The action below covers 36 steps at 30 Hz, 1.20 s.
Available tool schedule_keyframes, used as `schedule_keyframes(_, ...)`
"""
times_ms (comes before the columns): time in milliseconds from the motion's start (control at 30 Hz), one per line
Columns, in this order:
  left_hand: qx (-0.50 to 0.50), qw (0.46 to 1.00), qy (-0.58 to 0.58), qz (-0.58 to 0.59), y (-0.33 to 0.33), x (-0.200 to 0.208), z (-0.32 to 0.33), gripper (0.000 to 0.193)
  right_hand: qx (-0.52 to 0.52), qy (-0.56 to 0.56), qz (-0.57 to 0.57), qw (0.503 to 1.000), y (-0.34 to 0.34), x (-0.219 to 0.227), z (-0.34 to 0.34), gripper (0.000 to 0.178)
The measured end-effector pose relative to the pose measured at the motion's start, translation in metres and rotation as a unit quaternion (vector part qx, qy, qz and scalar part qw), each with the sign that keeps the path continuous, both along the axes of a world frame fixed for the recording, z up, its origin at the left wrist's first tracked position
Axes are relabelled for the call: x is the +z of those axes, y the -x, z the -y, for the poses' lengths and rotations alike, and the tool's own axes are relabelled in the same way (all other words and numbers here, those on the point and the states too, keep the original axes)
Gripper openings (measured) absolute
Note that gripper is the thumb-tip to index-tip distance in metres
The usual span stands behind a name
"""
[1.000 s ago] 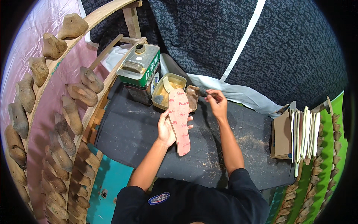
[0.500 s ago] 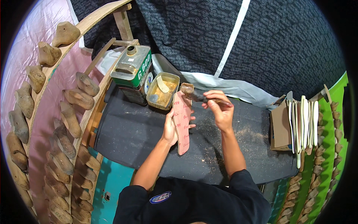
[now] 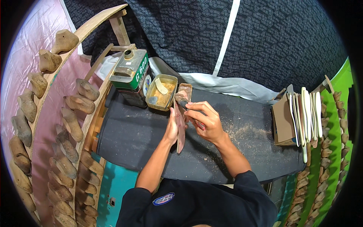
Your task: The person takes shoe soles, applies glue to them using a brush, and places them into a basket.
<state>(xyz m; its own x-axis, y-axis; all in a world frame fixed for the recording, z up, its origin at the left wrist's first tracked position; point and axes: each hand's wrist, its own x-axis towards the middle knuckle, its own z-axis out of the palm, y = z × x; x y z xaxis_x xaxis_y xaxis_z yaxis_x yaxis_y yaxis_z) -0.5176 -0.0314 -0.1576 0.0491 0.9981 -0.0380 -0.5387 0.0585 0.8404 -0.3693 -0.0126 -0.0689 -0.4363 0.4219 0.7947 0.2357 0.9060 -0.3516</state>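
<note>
My left hand (image 3: 172, 128) grips a pink shoe insole (image 3: 180, 140), its fingers wrapped behind the piece, which is tilted nearly edge-on. My right hand (image 3: 208, 120) holds a glue brush (image 3: 182, 101) with its dark head pressed against the upper part of the insole; the reddish handle end shows under the palm. Just beyond the insole's top is a small brownish tray-like piece (image 3: 188, 87), partly hidden. Left of it stands a glue-stained tub (image 3: 152, 99), with a cream curved strip (image 3: 162, 89) inside.
A green and black metal can (image 3: 132, 77) stands behind the tub. Wooden shoe lasts (image 3: 79, 104) line racks at left, with more lasts at right. At the dark table's (image 3: 151, 138) right end, a cardboard box (image 3: 283, 125) holds several pale strips. Crumbs (image 3: 249, 134) lie on the table.
The insole has turned from showing its printed face to nearly edge-on. My right hand has moved left and nearer, bringing the brush head down against it. The view has shifted slightly.
</note>
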Motion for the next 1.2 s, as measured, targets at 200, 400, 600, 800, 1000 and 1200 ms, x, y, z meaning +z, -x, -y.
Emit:
schedule_keyframes(200,-0.04,0.997,-0.024,0.064,0.006,-0.001,0.003,0.065,0.019,0.008,-0.011,1.0,-0.002,-0.005,0.015,0.037)
schedule_keyframes(400,-0.042,0.993,-0.026,0.103,0.003,-0.002,0.006,0.065,0.001,0.029,-0.015,0.999,-0.004,-0.006,0.029,0.03)
schedule_keyframes(600,-0.052,0.984,-0.013,0.168,0.013,-0.006,0.003,0.063,0.026,0.034,-0.018,0.999,-0.005,-0.014,0.042,0.03)
schedule_keyframes(800,-0.081,0.97,-0.041,0.225,0.015,0.015,0.001,0.076,0.053,0.043,-0.013,0.998,-0.003,-0.024,0.055,0.033)
schedule_keyframes(1000,-0.113,0.973,-0.023,0.199,0.025,0.013,0.001,0.081,0.07,0.052,-0.001,0.996,-0.006,-0.026,0.061,0.033)
schedule_keyframes(1200,-0.105,0.97,0.003,0.22,0.02,0.014,0.003,0.086,0.083,0.065,0.03,0.994,-0.013,-0.028,0.069,0.038)
